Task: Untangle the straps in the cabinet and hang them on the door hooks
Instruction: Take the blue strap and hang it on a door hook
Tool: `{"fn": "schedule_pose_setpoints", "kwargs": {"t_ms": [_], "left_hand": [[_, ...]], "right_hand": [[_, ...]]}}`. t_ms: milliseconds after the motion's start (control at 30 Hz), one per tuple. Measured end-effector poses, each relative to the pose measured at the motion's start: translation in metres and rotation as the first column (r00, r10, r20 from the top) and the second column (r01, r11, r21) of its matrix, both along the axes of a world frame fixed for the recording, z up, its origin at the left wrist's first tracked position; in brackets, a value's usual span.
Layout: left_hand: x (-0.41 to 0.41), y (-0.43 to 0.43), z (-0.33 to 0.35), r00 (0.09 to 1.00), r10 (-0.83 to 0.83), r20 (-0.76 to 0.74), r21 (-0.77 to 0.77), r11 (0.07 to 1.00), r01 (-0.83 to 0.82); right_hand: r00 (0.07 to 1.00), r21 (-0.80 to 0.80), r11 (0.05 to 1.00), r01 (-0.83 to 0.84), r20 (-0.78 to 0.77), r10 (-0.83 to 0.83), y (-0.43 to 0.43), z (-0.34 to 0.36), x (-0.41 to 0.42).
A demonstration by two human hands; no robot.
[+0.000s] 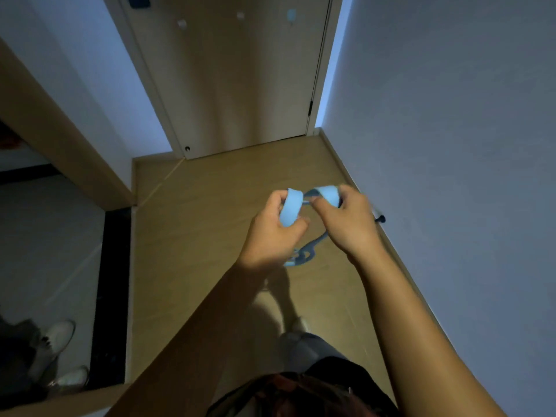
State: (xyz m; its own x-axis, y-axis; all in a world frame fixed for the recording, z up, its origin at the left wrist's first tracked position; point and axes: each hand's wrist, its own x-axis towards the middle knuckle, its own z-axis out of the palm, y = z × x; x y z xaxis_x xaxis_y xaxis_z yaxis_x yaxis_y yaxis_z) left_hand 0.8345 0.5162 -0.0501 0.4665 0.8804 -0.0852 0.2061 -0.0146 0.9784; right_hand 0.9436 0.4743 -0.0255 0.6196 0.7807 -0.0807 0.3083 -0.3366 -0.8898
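A light blue strap is held in front of me over the wooden floor. My left hand grips one wide loop of it. My right hand pinches another loop close beside it. A thinner tangled part of the strap hangs below between my wrists. The wooden door stands ahead, closed. High on it are small hooks: two white ones and a pale blue one.
A white wall runs close along my right, with a dark door stopper near its base. A wooden frame and a mirror-like panel stand on my left. My legs and feet show below.
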Motion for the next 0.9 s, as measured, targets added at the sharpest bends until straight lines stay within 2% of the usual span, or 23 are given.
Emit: {"fn": "schedule_pose_setpoints", "kwargs": {"t_ms": [67,233,333,400,467,533,667,800,900], "left_hand": [[0.02,0.028,0.005,0.998,0.008,-0.058,0.05,0.999,-0.005],[0.073,0.098,0.013,0.982,0.063,-0.178,0.112,0.993,-0.043],[0.098,0.128,0.008,0.976,0.072,-0.205,0.319,0.948,-0.002],[0.112,0.149,0.008,0.971,0.081,-0.223,0.408,0.913,0.018],[0.122,0.171,0.009,0.956,0.081,-0.282,0.392,0.919,0.038],[0.13,0.194,0.009,0.946,0.089,-0.312,0.362,0.932,0.032],[0.145,0.241,0.0,0.971,0.14,-0.196,0.428,0.903,-0.044],[0.149,0.31,-0.004,0.94,0.299,-0.165,0.494,0.85,-0.184],[0.148,0.371,0.003,0.952,0.269,-0.146,0.533,0.832,-0.153]], "right_hand": [[0.998,-0.006,1.0,-0.02,0.06,0.021,0.026,0.005,0.028],[0.93,-0.207,0.956,-0.21,0.26,0.261,0.086,0.012,0.083],[0.869,-0.206,0.915,-0.346,0.298,0.395,0.118,0.009,0.105],[0.801,-0.152,0.892,-0.425,0.397,0.449,0.141,0.003,0.118],[0.787,-0.091,0.897,-0.432,0.449,0.424,0.162,-0.001,0.13],[0.829,-0.042,0.916,-0.4,0.411,0.381,0.186,-0.003,0.14],[0.866,-0.056,0.939,-0.338,0.372,0.334,0.244,-0.004,0.148],[0.903,0.022,0.966,-0.256,0.361,0.231,0.31,-0.002,0.158],[0.893,-0.051,0.964,-0.26,0.367,0.26,0.366,0.003,0.163]]}}
